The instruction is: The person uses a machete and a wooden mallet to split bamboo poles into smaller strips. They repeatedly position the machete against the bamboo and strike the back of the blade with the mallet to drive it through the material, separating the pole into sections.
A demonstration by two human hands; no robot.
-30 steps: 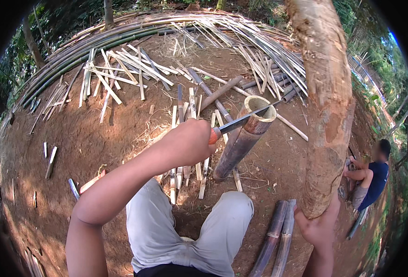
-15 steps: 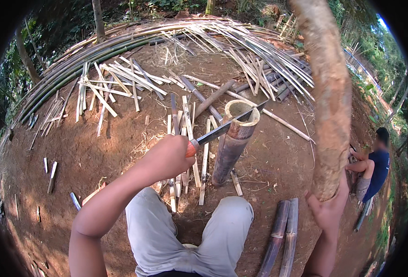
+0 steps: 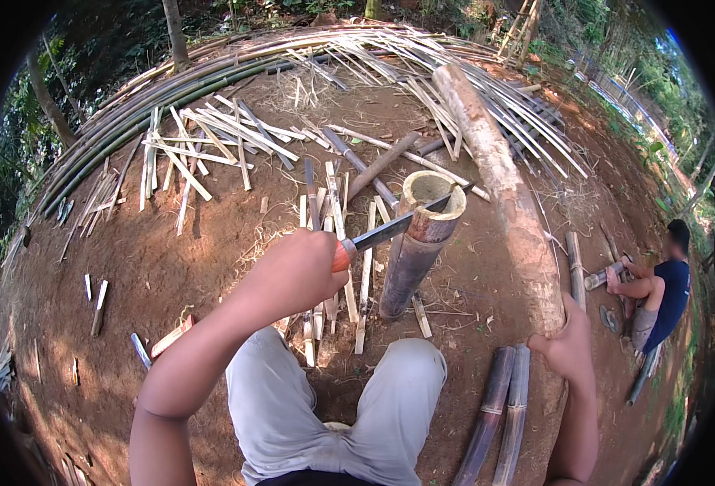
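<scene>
Right at the middle of the scene, a thick bamboo section stands on the bare earth just beyond the person's knees, its open end up; a knife lies across its rim, the blade slanting from near left to far right, with the tip past the far-right side; the left hand is closed firmly round the knife's orange handle; to the right, the right hand grips the near end of a rough wooden log, which points away toward the far side and is well apart from the blade.

Pale split strips lie just left of the bamboo section; two dark bamboo lengths lie side by side at near right; farther right, another person in dark blue sits low; at far left are a loose heap of strips and, beyond it, long poles.
</scene>
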